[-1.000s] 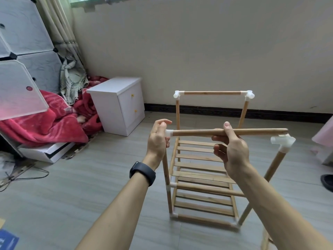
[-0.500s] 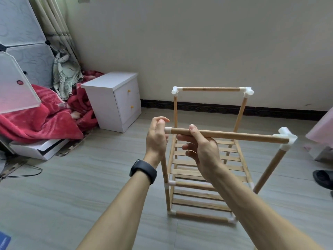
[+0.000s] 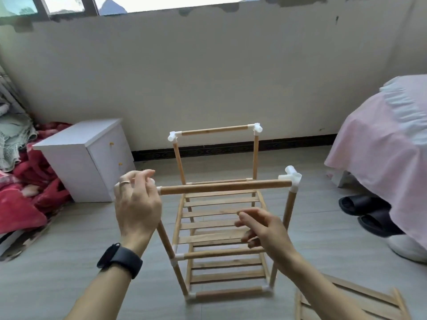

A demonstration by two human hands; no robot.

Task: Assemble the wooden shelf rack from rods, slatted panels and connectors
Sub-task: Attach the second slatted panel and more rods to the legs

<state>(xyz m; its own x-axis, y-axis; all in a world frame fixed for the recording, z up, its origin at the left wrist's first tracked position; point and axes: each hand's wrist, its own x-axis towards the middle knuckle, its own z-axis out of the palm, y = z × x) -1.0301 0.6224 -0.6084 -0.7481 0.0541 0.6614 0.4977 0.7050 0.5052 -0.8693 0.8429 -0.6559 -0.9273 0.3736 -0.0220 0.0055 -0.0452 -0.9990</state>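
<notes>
I judge the front top pale wooden rod (image 3: 225,187) seated in the white plastic corner connector (image 3: 291,179). My left hand (image 3: 136,204) cups its other end, fingers loosely curled; my right hand (image 3: 263,229) hangs free, fingers half-spread. Next: the loose slatted wooden panel (image 3: 351,301) at the floor's near right corner.

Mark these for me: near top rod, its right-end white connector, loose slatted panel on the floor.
near top rod (image 3: 225,187), head view, mid-length of the shaft
white connector (image 3: 291,177), head view, body of the corner piece
loose slatted panel (image 3: 367,303), head view, a slat
</notes>
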